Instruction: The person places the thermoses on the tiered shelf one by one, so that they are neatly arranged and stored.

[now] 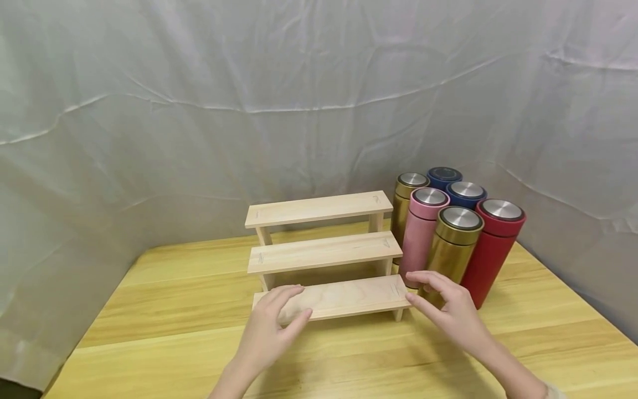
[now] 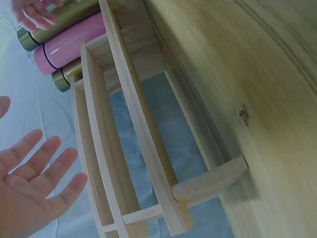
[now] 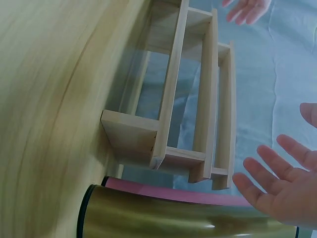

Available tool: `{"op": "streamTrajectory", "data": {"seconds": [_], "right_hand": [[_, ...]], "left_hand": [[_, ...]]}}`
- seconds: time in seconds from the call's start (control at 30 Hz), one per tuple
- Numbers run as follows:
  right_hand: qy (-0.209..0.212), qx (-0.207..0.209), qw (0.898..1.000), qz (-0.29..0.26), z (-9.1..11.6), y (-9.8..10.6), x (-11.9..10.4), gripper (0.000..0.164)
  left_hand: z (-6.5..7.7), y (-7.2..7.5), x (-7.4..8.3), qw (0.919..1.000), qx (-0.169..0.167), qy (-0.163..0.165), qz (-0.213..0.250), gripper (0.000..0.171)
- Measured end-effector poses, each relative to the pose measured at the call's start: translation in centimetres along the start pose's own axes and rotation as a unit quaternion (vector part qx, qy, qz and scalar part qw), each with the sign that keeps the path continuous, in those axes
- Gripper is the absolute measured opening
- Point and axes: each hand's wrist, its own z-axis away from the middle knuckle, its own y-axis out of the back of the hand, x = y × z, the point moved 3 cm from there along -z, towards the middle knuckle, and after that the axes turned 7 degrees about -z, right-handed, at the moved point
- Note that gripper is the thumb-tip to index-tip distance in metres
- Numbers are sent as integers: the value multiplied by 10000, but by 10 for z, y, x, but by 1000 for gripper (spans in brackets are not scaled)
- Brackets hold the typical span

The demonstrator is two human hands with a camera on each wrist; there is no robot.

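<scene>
A three-tier wooden shelf (image 1: 329, 252) of pale planks stands on the table. In the head view my left hand (image 1: 271, 327) hovers over the left end of its lowest plank, fingers spread and holding nothing. My right hand (image 1: 451, 313) is near that plank's right end, in front of the front gold thermos (image 1: 451, 255); it also holds nothing. Both wrist views show relaxed, parted fingers, with the left hand (image 2: 39, 183) and right hand (image 3: 282, 183) apart from the shelf. Beside the shelf stand a pink thermos (image 1: 421, 238) and a red thermos (image 1: 493, 249).
Behind these are another gold thermos (image 1: 400, 210) and two blue ones, one with a dark lid (image 1: 445, 174) and one with a silver lid (image 1: 467, 190). The wood-grain table (image 1: 164, 310) ends at a grey cloth backdrop (image 1: 224, 138).
</scene>
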Motion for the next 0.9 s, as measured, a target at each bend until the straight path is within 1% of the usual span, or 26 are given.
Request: {"op": "streamTrajectory", "data": {"seconds": [0.07,0.2,0.33,0.47,0.6,0.73,0.9], "right_hand": [[-25,-5,10000,-93,0,2,1,34],[-60,51,9993,-369,2,7,4,33],[-170,171,9978,-619,4,14,7,31],[-162,205,9971,-714,7,20,10,28],[-196,257,9972,-682,8,27,12,26],[-343,353,9972,-555,11,34,16,26],[-516,419,9967,-466,14,41,17,25]], "left_hand": [[1,1,-3,9999,-44,87,93,30],[2,3,-9,9994,-98,287,150,30],[3,6,-14,9988,31,464,123,30],[5,9,-20,9982,128,576,75,30],[8,10,-26,9972,76,739,67,29],[9,13,-32,9959,21,898,139,28],[9,17,-38,9950,-44,973,234,26]]}}
